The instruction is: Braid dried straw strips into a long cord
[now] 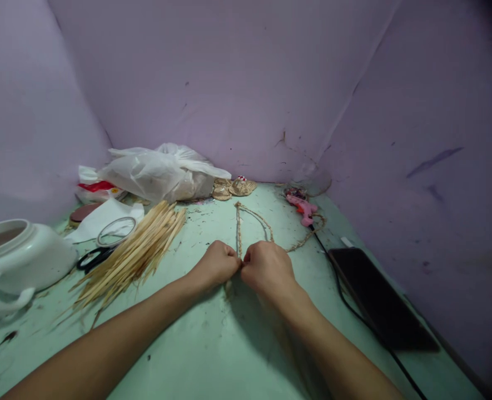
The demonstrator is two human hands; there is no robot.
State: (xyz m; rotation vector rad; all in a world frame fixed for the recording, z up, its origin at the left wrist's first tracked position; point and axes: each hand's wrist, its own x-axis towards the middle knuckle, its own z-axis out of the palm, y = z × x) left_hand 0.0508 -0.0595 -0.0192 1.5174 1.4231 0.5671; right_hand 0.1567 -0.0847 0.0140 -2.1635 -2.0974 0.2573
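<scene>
Apparently had braided cord (239, 236) pinched in left hand (219, 262) and right hand (268, 269), looping ahead over green table (183, 344). Probably risked unravelling from a slack pinch, or snagging by the pink glue gun (304, 209) from a hard pull.

I can make out no readable word, brand or number around me. At my ten o'clock, the red-and-white packet (97, 194) carries a small yellowish mark, but it is too tiny for me to decipher.
</scene>
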